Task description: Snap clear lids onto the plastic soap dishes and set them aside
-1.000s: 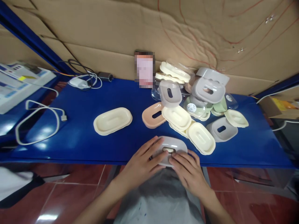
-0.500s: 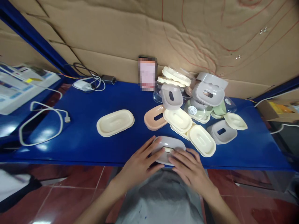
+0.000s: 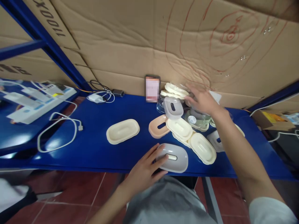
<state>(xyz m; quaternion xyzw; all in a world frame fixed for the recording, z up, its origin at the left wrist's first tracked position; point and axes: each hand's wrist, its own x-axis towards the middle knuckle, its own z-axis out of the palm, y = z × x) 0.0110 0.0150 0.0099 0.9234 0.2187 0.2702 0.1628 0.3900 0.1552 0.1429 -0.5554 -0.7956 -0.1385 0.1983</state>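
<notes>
Reaching away from the grey lid (image 3: pixel 174 157), the right hand (image 3: pixel 202 100) hovered spread over the piled soap-dish parts (image 3: pixel 187 124). Beside that lid, the left hand (image 3: pixel 146 168) lay flat, fingers steadying it; choosing a matching piece seemingly came next.

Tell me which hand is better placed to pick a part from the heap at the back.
Right. The right hand is already over the pile of plastic parts, while the left hand lies on the grey dish at the table's near edge.

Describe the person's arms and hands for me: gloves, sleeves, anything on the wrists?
Both hands are bare, no gloves. The left hand and its forearm are uncovered to the frame's edge. The right hand has a bare forearm too, ending in a short white sleeve at the upper arm. No watch, rings or bands show.
</notes>
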